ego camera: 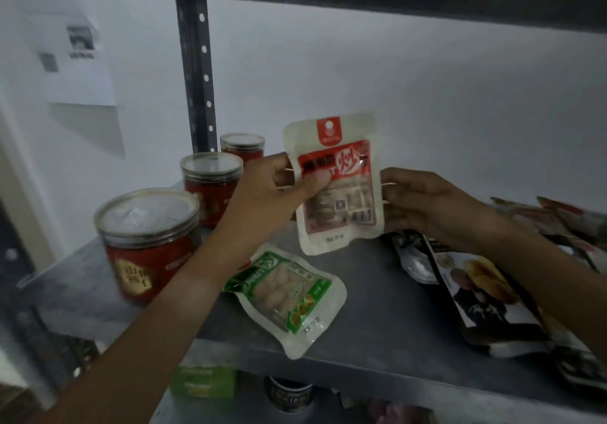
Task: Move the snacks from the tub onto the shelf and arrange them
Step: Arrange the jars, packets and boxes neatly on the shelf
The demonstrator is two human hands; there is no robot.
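A white snack pouch with a red label (341, 203) is held upright above the grey shelf (371, 305). My left hand (279, 190) pinches its left edge, thumb on the front. My right hand (427, 206) holds its right edge from behind, fingers curled round it. Below it, a green-labelled pouch (289, 295) lies flat on the shelf. The tub is out of view.
Three red jars with clear lids (147, 243) (210, 187) (242, 146) stand in a row at the shelf's left, by the dark upright post (197, 72). Dark snack bags (483, 295) lie piled at the right. More goods sit on the shelf below (289, 394).
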